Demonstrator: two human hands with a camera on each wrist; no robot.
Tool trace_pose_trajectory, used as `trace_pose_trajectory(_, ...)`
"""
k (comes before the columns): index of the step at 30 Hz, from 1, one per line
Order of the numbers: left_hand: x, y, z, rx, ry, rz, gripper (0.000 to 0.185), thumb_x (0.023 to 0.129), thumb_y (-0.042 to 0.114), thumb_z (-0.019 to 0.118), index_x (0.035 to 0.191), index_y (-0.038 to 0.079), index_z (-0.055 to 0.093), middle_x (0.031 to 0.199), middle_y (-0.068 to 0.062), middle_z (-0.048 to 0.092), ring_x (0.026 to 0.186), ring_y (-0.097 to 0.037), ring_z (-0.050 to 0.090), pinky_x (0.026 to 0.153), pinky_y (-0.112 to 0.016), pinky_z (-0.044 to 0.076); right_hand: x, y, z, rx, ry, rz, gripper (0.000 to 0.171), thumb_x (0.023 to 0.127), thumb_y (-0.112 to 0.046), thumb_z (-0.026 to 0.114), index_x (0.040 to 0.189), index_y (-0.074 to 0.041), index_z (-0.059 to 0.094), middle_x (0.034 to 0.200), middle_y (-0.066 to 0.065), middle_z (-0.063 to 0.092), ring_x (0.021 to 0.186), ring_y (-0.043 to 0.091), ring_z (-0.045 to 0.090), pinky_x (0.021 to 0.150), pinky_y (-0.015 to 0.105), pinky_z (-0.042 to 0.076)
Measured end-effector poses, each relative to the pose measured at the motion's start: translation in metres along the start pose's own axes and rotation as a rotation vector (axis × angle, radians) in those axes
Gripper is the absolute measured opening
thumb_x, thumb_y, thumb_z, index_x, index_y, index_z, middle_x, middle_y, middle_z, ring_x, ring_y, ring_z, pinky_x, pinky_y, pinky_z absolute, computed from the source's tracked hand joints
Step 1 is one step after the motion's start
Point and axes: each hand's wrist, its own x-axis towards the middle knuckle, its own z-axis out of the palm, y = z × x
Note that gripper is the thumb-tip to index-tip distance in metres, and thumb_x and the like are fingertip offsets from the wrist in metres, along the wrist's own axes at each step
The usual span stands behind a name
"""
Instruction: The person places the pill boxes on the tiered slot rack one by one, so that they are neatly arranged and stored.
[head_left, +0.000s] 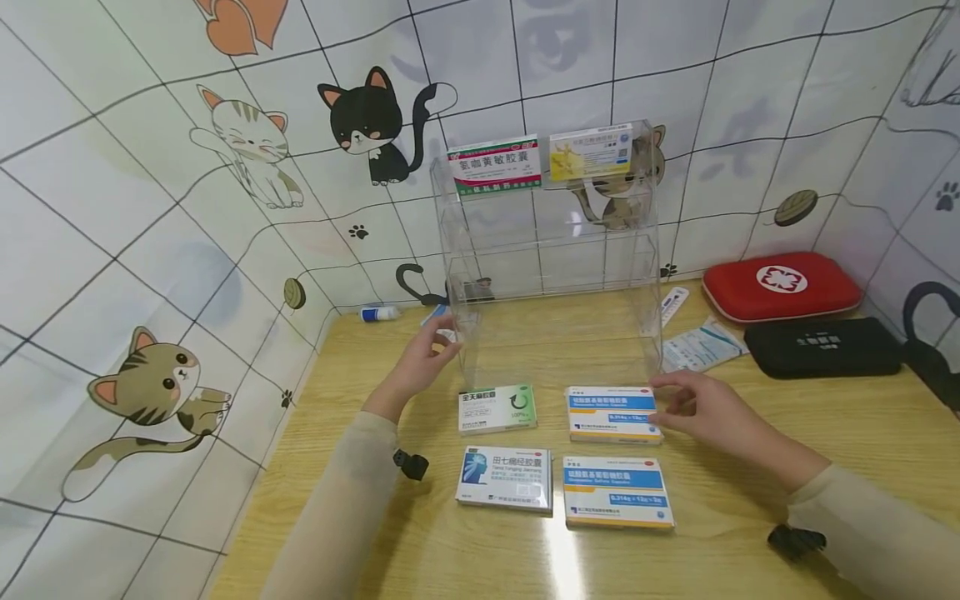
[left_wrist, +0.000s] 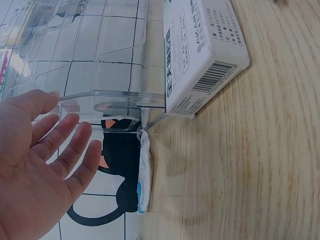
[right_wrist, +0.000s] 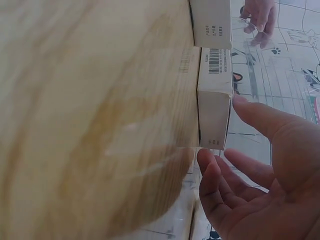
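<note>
A clear plastic tiered rack (head_left: 551, 333) stands on the table against the wall. My left hand (head_left: 423, 358) is at the rack's left side, thumb tip right at its edge and the other fingers loosely bent. My right hand (head_left: 697, 408) is at the right end of a blue-and-white medicine box (head_left: 611, 414), its thumb at the box's corner and its fingers apart. A similar blue-and-white box (head_left: 618, 492) lies nearer. To the left lie a green-and-white box (head_left: 497, 408) and a white box with a blue head picture (head_left: 504, 477).
A red-and-green box (head_left: 495, 165) and a yellow-and-white box (head_left: 590, 153) stand on the rack's top tier. At right lie a red first-aid case (head_left: 780, 287), a black case (head_left: 825, 347) and a plastic packet (head_left: 702, 346). A small white bottle (head_left: 380, 313) lies back left.
</note>
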Motion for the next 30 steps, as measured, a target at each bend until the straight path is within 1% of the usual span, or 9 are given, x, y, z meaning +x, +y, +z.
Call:
trace_pose_trajectory(5,0.0,0.0,0.001,-0.002,-0.003,0.004,0.048,0.107,0.024,0.059,0.15,0.009,0.044,0.144,-0.012,0.053,0.118,-0.028,0.06,0.09,-0.039,0.053,0.0,0.001,-0.001,0.016,-0.037,0.024,0.069,0.085,-0.042,0.085,0.137,-0.004,0.061,0.122,0.011,0.07,0.091,0.018,0.06,0.069,0.022,0.052)
trace_pose_trajectory(8,0.0,-0.001,0.002,-0.002,0.002,0.003,0.048,0.107,0.024,0.059,0.15,0.01,0.044,0.145,-0.011,0.053,0.118,-0.028,0.06,0.092,-0.041,0.053,0.0,0.001,0.0,0.036,-0.032,0.028,0.067,0.084,-0.045,0.085,0.134,-0.006,0.061,0.124,0.011,0.07,0.096,0.02,0.065,0.073,0.023,0.054)
trace_pose_trajectory(11,0.0,-0.002,0.002,-0.006,0.007,-0.001,0.048,0.107,0.023,0.059,0.15,0.01,0.044,0.146,-0.011,0.052,0.118,-0.028,0.06,0.094,-0.044,0.052,-0.001,0.001,0.001,0.082,-0.022,0.033,0.067,0.084,-0.045,0.086,0.132,-0.007,0.059,0.124,0.013,0.07,0.103,0.025,0.07,0.079,0.027,0.059)
trace_pose_trajectory(15,0.001,-0.003,0.002,-0.007,0.007,0.001,0.048,0.107,0.023,0.059,0.15,0.01,0.044,0.146,-0.011,0.052,0.118,-0.028,0.06,0.096,-0.045,0.052,-0.005,0.0,0.003,0.128,0.023,0.062,0.06,0.085,-0.04,0.086,0.129,-0.009,0.059,0.123,0.014,0.07,0.109,0.03,0.072,0.084,0.035,0.062)
trace_pose_trajectory(18,0.003,-0.003,0.002,-0.01,0.0,0.0,0.048,0.107,0.024,0.059,0.151,0.011,0.043,0.145,-0.011,0.053,0.119,-0.028,0.06,0.096,-0.045,0.053,-0.009,-0.002,0.003,0.131,0.091,0.077,0.05,0.089,-0.038,0.083,0.125,-0.011,0.063,0.122,0.013,0.07,0.109,0.031,0.072,0.085,0.036,0.061)
trace_pose_trajectory(23,0.003,-0.003,0.002,-0.014,-0.009,-0.018,0.049,0.107,0.026,0.059,0.151,0.014,0.043,0.144,-0.008,0.053,0.118,-0.028,0.061,0.093,-0.045,0.054,-0.012,-0.007,-0.001,0.13,0.165,0.069,0.037,0.093,-0.042,0.077,0.119,-0.016,0.068,0.12,0.01,0.072,0.108,0.032,0.073,0.082,0.029,0.061)
trace_pose_trajectory(26,0.002,-0.004,0.001,-0.018,-0.007,-0.025,0.048,0.107,0.027,0.059,0.151,0.015,0.043,0.145,-0.008,0.052,0.118,-0.027,0.061,0.092,-0.044,0.054,-0.01,-0.012,-0.004,0.123,0.195,0.025,0.032,0.094,-0.04,0.076,0.118,-0.019,0.07,0.118,0.008,0.074,0.107,0.031,0.074,0.081,0.022,0.06)
trace_pose_trajectory(28,0.002,-0.004,0.001,-0.022,-0.005,-0.025,0.048,0.107,0.026,0.059,0.151,0.015,0.043,0.144,-0.008,0.052,0.118,-0.027,0.061,0.091,-0.043,0.054,-0.007,-0.018,-0.006,0.111,0.222,-0.01,0.029,0.095,-0.038,0.076,0.117,-0.02,0.071,0.115,0.005,0.075,0.104,0.024,0.074,0.08,0.016,0.057)
trace_pose_trajectory(30,0.002,-0.004,0.001,-0.024,-0.004,-0.02,0.048,0.107,0.026,0.059,0.151,0.014,0.043,0.144,-0.008,0.052,0.118,-0.027,0.06,0.091,-0.042,0.054,-0.003,-0.025,-0.009,0.103,0.255,-0.05,0.026,0.095,-0.035,0.077,0.116,-0.021,0.072,0.113,0.003,0.076,0.1,0.012,0.074,0.079,0.01,0.054)
